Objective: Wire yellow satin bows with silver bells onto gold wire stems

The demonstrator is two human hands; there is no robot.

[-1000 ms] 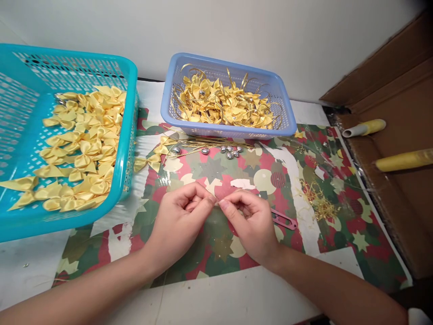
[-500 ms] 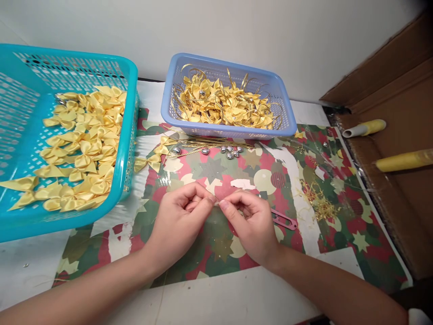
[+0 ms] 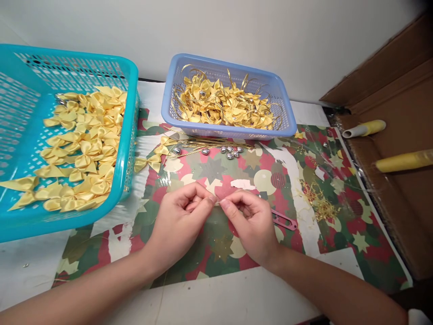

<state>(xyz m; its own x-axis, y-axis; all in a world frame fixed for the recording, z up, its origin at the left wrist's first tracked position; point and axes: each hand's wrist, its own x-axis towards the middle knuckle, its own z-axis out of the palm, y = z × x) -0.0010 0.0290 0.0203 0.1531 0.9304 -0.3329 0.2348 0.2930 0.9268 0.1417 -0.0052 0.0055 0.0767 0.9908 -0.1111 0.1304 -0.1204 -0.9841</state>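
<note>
Over the patterned sheet, 2 hands, left and right, pinch what seems a thin thread, too small to tell clearly, near the silver bells.

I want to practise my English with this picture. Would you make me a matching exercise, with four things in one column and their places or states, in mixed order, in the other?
Things:
1. turquoise basket
2. pink tool
3. left hand
4. gold tangle

Places or states:
A. partly hidden by the right hand
B. in loose, messy strands
C. holding yellow bows
D. fingertips pinched together

Right pairs: 1-C, 2-A, 3-D, 4-B
</note>
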